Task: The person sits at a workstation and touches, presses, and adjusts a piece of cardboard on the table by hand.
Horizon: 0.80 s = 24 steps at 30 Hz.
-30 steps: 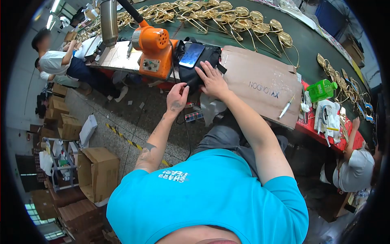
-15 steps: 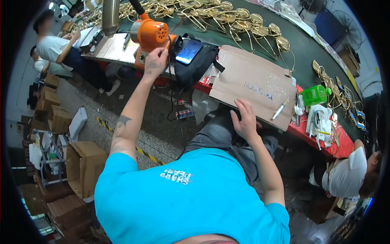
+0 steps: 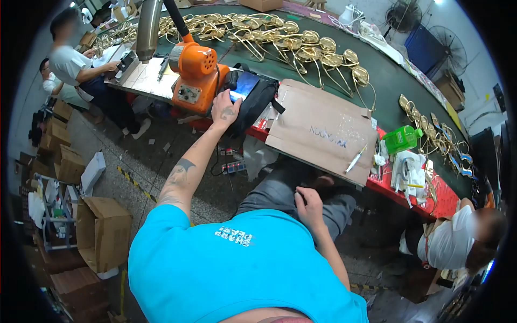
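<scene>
My left hand [image 3: 225, 111] is at the lower end of a smartphone [image 3: 246, 84] with a lit blue screen. Its curled fingers and thumb close around that end, and the fingertips are partly hidden. The phone lies on a black bag [image 3: 253, 110] beside an orange machine [image 3: 196, 70] with a knob panel. Over my lap hangs my right hand [image 3: 310, 207], its fingers loosely bent, the thumb apart, with nothing visible in it. In front of it lies a flat cardboard sheet [image 3: 318, 113] with handwriting and a pen-like white tool [image 3: 355, 160].
Gold-coloured metal pieces [image 3: 307, 51] spread across the green table [image 3: 377, 81]. A green bottle [image 3: 401, 140] stands at the right on a red surface [image 3: 444, 191]. A metal pipe [image 3: 148, 32] comes down by the machine. People [image 3: 75, 64] sit at both sides; cardboard boxes [image 3: 105, 231] stand left.
My left hand has gone from in front of the orange machine to the phone. My right hand has left the cardboard's edge and drawn back over my lap. The view has shifted slightly.
</scene>
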Tool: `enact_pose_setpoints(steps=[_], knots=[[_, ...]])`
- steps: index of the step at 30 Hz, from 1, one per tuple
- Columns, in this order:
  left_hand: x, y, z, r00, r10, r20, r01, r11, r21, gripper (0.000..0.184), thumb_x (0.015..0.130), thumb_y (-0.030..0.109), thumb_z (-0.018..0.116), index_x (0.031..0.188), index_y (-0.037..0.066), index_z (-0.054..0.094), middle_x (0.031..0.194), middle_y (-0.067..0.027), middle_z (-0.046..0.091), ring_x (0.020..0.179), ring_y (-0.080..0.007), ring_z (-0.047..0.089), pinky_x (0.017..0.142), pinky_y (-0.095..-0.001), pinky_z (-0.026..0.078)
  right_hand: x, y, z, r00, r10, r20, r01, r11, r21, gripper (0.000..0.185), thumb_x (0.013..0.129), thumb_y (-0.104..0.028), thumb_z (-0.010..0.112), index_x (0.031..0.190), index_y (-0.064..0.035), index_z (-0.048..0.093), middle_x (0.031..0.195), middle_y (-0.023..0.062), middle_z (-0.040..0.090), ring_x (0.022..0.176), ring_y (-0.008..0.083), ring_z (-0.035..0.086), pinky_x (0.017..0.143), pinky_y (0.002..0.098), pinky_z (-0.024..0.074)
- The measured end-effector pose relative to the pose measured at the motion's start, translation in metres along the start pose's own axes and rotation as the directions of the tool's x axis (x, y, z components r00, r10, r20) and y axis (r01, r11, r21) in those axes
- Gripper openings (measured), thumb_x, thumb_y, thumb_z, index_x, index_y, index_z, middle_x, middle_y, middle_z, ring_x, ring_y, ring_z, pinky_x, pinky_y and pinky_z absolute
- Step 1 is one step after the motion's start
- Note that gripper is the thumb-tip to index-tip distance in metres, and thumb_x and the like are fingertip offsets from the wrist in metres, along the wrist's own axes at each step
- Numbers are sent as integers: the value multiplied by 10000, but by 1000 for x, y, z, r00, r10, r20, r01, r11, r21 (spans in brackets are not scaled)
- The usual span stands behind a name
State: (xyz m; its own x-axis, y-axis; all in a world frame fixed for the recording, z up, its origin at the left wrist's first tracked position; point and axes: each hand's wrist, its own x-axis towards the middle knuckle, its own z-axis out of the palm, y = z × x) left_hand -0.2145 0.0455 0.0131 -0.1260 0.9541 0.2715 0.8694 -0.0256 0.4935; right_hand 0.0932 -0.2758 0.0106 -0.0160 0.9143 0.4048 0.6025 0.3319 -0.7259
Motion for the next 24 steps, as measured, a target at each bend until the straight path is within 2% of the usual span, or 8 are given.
enact_pose_setpoints(steps=[2, 7, 11, 12, 16, 17, 21, 24], knots=[[10, 3, 1, 999, -16, -32, 15, 1000, -23, 647, 960, 464, 619, 1414, 16, 515, 1339, -225, 590, 1245, -420, 559, 1029, -487, 479, 4, 1, 2, 1000, -5, 15, 5, 1000, -1, 198, 896, -78, 700, 1072, 9, 723, 987, 124, 733, 864, 290, 675, 794, 351, 542], [61, 7, -14, 991, 94, -94, -86, 992, 94, 527, 981, 420, 595, 1333, 30, 556, 1270, -225, 607, 1172, -442, 597, 978, -504, 506, 15, -3, 3, 997, -43, 62, 44, 999, -15, 198, 891, -80, 702, 1065, 11, 724, 973, 113, 739, 850, 280, 676, 784, 352, 541], [78, 13, -32, 966, 10, 258, -84, 956, 280, 453, 984, 331, 603, 1300, 8, 570, 1290, -243, 612, 1126, -466, 624, 942, -492, 525, 36, -8, -3, 988, -144, 51, 147, 988, -48, 203, 882, -78, 704, 1065, 8, 725, 959, 106, 742, 841, 267, 677, 773, 349, 539], [80, 11, -31, 963, 17, 268, -98, 952, 290, 453, 984, 331, 603, 1300, 8, 570, 1290, -243, 612, 1126, -466, 624, 942, -492, 525, 36, -10, -3, 991, -130, 40, 132, 990, -41, 203, 882, -78, 704, 1065, 8, 725, 959, 106, 742, 841, 267, 677, 773, 349, 539], [81, -5, -19, 985, 165, 46, -171, 970, 171, 337, 994, 268, 574, 1225, 23, 590, 1214, -251, 654, 1032, -471, 663, 874, -516, 544, 30, -15, -3, 997, -77, -7, 77, 996, 32, 191, 874, -78, 706, 1045, 2, 731, 946, 103, 743, 829, 258, 678, 759, 347, 540], [88, -11, -17, 985, 166, 51, -172, 969, 175, 337, 994, 268, 574, 1225, 23, 590, 1214, -251, 654, 1032, -471, 663, 874, -516, 544, 27, -14, -2, 997, -72, -7, 72, 997, 36, 191, 874, -78, 706, 1045, 2, 731, 946, 103, 743, 829, 258, 678, 759, 347, 540], [129, -20, -9, 921, 110, 373, -242, 913, 329, 362, 974, 289, 595, 1227, 29, 587, 1178, -288, 665, 1066, -453, 669, 866, -544, 543, 14, -7, 0, 998, -66, 14, 66, 998, 20, 172, 884, -74, 701, 1035, 1, 737, 938, 100, 746, 821, 259, 678, 750, 344, 542], [137, -18, -4, 912, 83, 401, -247, 893, 377, 374, 956, 308, 622, 1207, 33, 590, 1111, -260, 694, 1032, -449, 682, 880, -535, 542, 4, -8, -6, 1000, -3, -10, 3, 999, 32, 165, 893, -75, 695, 1034, -1, 741, 940, 99, 749, 819, 257, 679, 748, 343, 543]])
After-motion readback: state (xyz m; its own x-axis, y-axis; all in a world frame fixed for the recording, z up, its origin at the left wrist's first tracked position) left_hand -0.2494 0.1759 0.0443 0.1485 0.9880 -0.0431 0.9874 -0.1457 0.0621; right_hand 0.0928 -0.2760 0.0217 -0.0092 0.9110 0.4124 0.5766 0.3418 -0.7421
